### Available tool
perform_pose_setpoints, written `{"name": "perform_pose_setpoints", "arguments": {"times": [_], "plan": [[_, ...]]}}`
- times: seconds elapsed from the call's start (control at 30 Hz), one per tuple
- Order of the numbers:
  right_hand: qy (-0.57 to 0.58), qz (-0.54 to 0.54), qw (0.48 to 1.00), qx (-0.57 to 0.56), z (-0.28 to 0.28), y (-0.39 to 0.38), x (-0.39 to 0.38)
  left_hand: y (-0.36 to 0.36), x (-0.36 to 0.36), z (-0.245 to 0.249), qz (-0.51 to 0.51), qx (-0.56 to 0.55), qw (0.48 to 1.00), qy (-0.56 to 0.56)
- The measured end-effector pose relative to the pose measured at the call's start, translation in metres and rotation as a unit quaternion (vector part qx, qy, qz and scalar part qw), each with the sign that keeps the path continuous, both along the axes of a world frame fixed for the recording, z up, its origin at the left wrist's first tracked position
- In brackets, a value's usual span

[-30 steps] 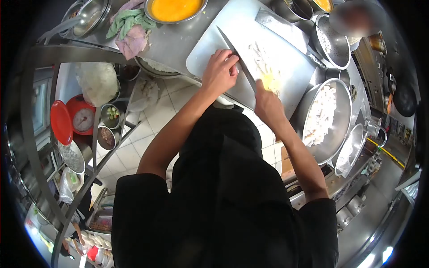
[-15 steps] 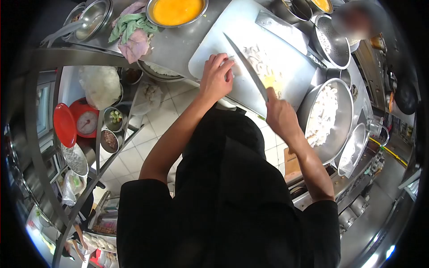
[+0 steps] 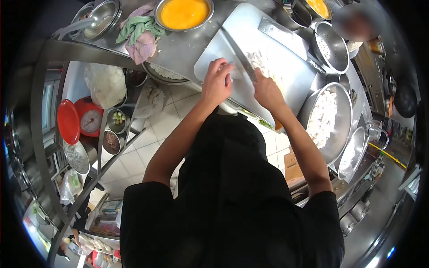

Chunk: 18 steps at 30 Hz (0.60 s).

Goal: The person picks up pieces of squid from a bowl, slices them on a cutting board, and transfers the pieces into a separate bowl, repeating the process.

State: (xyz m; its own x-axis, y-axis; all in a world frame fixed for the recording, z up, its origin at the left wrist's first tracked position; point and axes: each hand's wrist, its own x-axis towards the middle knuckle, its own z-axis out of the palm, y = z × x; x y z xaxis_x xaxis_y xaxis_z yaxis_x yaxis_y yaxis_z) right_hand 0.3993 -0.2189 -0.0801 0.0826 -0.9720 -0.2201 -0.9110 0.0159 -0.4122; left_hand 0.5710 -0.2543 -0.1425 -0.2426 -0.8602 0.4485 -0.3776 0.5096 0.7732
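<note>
A kitchen knife (image 3: 241, 55) has its handle in my right hand (image 3: 269, 93), which is closed around it. The long blade slants up and left across the white cutting board (image 3: 210, 56). Just right of the blade lies a row of pale cut pieces (image 3: 263, 64), whose kind I cannot make out. My left hand (image 3: 216, 85) is at the board's near left edge, left of the blade. Its fingers are bent, with a gap between fingertips and thumb; glare hides what lies under them. A second, wide-bladed knife (image 3: 281, 35) rests along the board's far right side.
Right of the board stands a large steel bowl (image 3: 308, 100) of pale pieces. A steel colander (image 3: 337, 58) is behind it. A bowl of orange-yellow liquid (image 3: 185, 14) and crumpled cloths (image 3: 142, 33) are on the steel counter. At left, a shelf rack holds a red container (image 3: 85, 107).
My right hand has moved up and left with the knife, bringing the blade nearer my left hand. The left hand has barely moved, and the whole view has shifted slightly.
</note>
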Motion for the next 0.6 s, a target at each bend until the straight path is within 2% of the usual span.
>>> {"name": "perform_pose_setpoints", "arguments": {"times": [0.07, 0.2, 0.27, 0.33, 0.43, 0.6], "plan": [[0.033, -0.043, 0.998, 0.043, 0.02, 0.013, -0.003, 0.004, 0.005, 0.0, 0.017, 0.026, 0.999, 0.029], [0.071, -0.01, 0.995, 0.067, 0.058, 0.049, 0.003, 0.0, 0.005, 0.004, -0.007, 0.006, 0.999, -0.03], [0.103, 0.009, 0.983, 0.154, 0.066, 0.062, 0.008, -0.002, 0.002, 0.004, -0.018, 0.008, 0.998, -0.063], [0.098, 0.007, 0.985, 0.141, 0.058, 0.068, 0.014, -0.002, 0.0, 0.0, -0.005, -0.013, 0.998, -0.065], [-0.026, -0.019, 0.995, 0.094, 0.015, 0.053, 0.02, -0.002, 0.0, -0.006, 0.003, -0.022, 0.999, -0.047], [-0.07, -0.009, 0.997, 0.032, -0.012, 0.002, 0.027, 0.004, 0.004, 0.001, -0.022, 0.022, 0.998, -0.06]]}}
